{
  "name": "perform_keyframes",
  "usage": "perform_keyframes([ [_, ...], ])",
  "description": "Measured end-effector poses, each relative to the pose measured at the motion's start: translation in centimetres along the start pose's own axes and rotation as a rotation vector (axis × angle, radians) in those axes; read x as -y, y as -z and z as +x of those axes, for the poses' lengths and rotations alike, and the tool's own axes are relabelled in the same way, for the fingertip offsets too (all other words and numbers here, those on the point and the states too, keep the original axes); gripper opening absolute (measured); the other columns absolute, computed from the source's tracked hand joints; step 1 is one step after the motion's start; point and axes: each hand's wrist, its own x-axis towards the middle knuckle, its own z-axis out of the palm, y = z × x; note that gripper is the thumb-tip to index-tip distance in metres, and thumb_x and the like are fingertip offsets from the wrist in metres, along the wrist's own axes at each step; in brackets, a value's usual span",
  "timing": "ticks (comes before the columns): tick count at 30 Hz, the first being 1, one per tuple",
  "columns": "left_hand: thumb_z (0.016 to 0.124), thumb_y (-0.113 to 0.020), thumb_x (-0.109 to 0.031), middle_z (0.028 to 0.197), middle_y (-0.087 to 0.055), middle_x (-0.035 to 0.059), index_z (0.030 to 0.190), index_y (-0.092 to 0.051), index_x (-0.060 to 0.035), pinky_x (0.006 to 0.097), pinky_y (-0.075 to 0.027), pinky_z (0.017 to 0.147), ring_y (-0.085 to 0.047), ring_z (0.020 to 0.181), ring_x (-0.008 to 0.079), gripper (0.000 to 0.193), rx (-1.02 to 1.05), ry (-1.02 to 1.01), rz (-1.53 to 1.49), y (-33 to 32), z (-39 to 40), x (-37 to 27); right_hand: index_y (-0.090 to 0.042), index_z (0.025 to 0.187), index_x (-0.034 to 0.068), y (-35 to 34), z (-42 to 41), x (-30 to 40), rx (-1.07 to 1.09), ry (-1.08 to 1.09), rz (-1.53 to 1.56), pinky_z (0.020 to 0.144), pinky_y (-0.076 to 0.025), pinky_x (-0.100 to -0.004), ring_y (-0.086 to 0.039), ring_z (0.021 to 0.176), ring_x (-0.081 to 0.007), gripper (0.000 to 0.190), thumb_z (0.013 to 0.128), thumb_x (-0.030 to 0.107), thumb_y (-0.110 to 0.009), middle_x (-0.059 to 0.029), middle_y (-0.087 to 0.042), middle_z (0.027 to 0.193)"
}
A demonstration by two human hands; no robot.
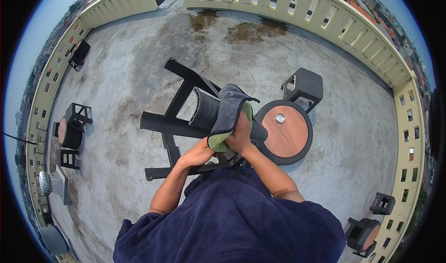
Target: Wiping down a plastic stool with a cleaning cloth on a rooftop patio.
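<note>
A black plastic stool (pixel 170 115) lies tipped in front of me, its legs pointing to the left. A grey and green microfiber cloth (pixel 228 109) is draped over its upper part. My right hand (pixel 240 132) grips the cloth, its fingers partly hidden by the fabric. My left hand (pixel 200 152) is at the cloth's lower left edge; its fingertips are hidden beneath the green side, so its hold is unclear. Close on the right stands a round table (pixel 287 134) with a wood-look top and black rim, bearing a small round metal piece (pixel 280 118).
Behind the round table stands another black stool (pixel 308 85). More stools and round tables stand at the left (pixel 70 134) and lower right (pixel 364 233). A pale yellow parapet (pixel 376 50) surrounds the concrete roof floor (pixel 115 88), which has wet patches (pixel 247 32) at the far side.
</note>
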Motion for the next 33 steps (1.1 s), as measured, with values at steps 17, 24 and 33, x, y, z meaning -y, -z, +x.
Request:
perform_keyframes([
  [17,0.106,-0.045,-0.039,0.084,-0.05,0.0038,0.097,-0.051,0.0002,0.0282,-0.041,0.07,-0.043,0.079,0.0098,0.041,-0.304,0.001,0.144,0.2,-0.8,1.1,-0.055,0.117,0.003,-0.2,-3.7,-3.4,0.032,0.365,-0.079,0.092,-0.04,-0.0554,-0.048,0.112,-0.0474,0.066,0.062,0.029,-0.079,-0.0225,-0.046,0.131],
  [24,0.107,-0.041,-0.039,0.097,-0.064,0.0074,0.107,-0.059,-0.0001,0.0313,-0.049,0.074,-0.063,0.086,0.0164,0.043,-0.185,-0.049,-0.072,-0.1,-1.9,1.3,-0.057,0.117,0.0,1.1,-7.1,-10.3,0.041,0.08,-0.22,0.093,-0.043,-0.052,-0.054,0.104,-0.0462,0.058,0.069,0.028,-0.073,-0.0247,-0.057,0.116],
  [33,0.107,-0.042,-0.035,0.091,-0.065,0.0078,0.104,-0.058,-0.0007,0.0293,-0.048,0.074,-0.062,0.083,0.0145,0.038,-0.193,0.013,-0.054,-0.6,-1.9,1.5,-0.058,0.12,-0.001,-1.4,-6.2,-7.1,-0.007,-0.225,0.164,0.097,-0.04,-0.0483,-0.055,0.109,-0.0427,0.045,0.082,0.022,-0.064,-0.0212,-0.06,0.115],
])
